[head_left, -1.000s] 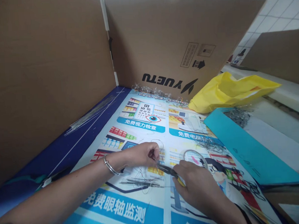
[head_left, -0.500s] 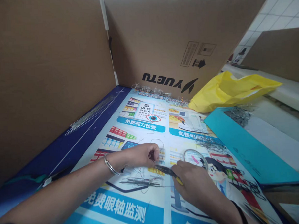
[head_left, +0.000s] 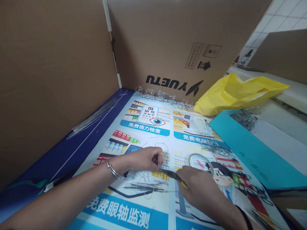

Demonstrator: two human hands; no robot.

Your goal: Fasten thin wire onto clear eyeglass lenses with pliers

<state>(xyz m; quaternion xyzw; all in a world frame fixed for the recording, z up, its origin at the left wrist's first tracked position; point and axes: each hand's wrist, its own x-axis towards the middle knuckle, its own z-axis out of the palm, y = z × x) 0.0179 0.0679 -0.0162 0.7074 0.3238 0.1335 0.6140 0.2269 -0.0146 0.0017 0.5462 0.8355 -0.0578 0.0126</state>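
Note:
My right hand [head_left: 197,184] is closed around the yellow handles of a pair of pliers [head_left: 172,175], whose dark jaws point left. Just beyond the jaw tips, my left hand [head_left: 149,159] pinches a thin wire [head_left: 159,162]; the tips meet or nearly meet the wire. A silver bangle circles the left wrist. Below the left hand, a bundle of straight wires [head_left: 143,188] lies on the printed poster [head_left: 172,202]. Fine curled strands are around it.
Tall cardboard panels [head_left: 180,32] stand at the back and left. Tangled wire pieces [head_left: 162,93] line the back edge. A yellow bag [head_left: 234,94] and a turquoise box flap [head_left: 254,151] lie right. Long wires [head_left: 92,117] and dark loops [head_left: 258,191] lie left and right.
Both hands stay almost in place. The pliers have tilted or shifted very slightly at the wire, and the wire shows more clearly between the left fingers.

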